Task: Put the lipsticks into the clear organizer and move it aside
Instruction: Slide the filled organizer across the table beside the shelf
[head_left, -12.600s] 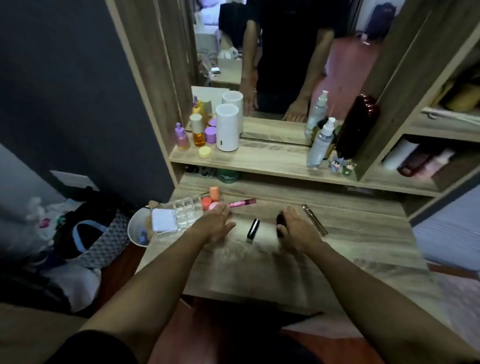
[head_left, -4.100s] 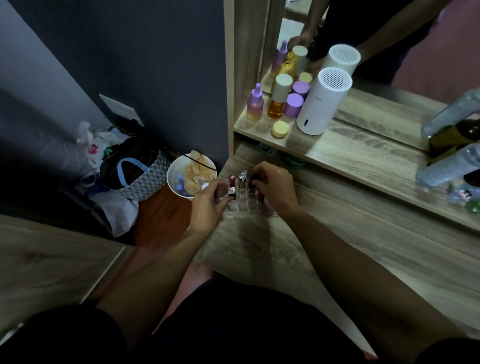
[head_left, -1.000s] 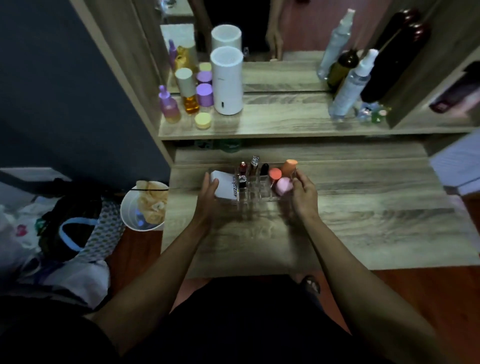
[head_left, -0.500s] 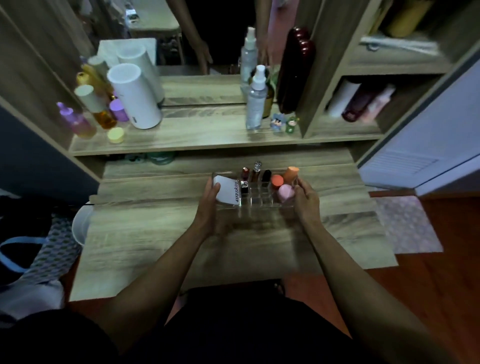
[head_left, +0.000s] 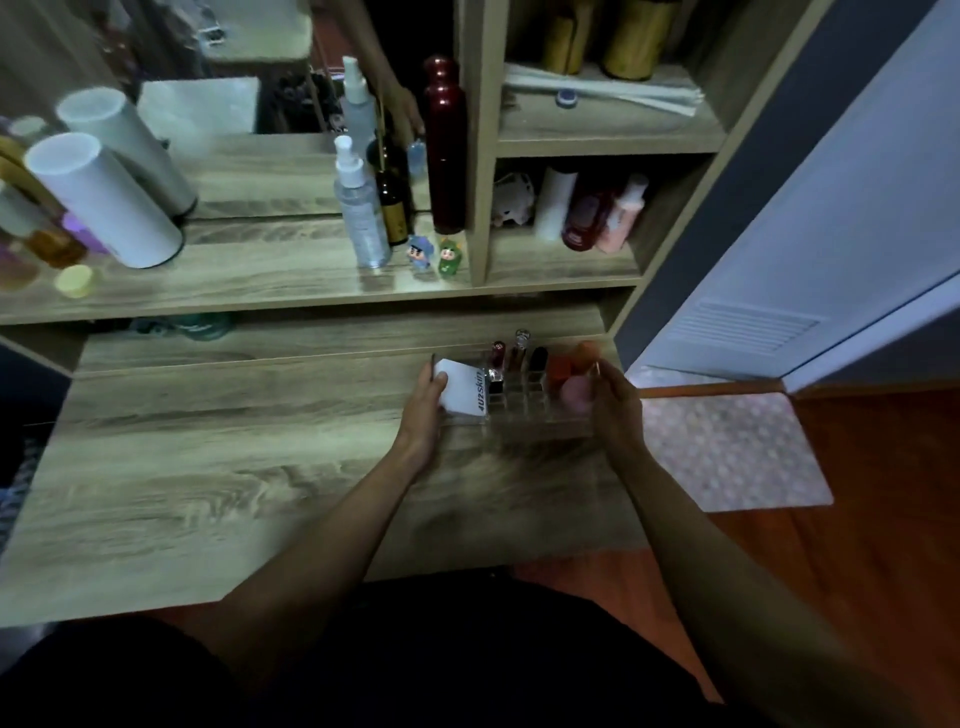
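my left hand (head_left: 423, 410) grips the left end of the organizer (head_left: 519, 410), fingers curled around it and thumb against the white box (head_left: 462, 387) that sits in its left part. my right hand (head_left: 615, 405) clasps the right end, fingers wrapped over the side next to the pink sponge (head_left: 574, 392) and the orange sponges (head_left: 571, 364) standing in the right compartments. the organizer is between my two hands at the right end of the desk (head_left: 208, 467), close to its right edge; i cannot tell whether it rests on the wood or is lifted a little. the lipsticks (head_left: 506, 358) stand upright in the middle slots: a red one, a silver-capped one and a black one in the back row, and another dark one in front, just beside the white box. the picture is blurred here, so the slots themselves are hard to count. on the shelf (head_left: 260, 280) above stand a white cylinder (head_left: 104, 200) and a clear spray bottle (head_left: 358, 208).
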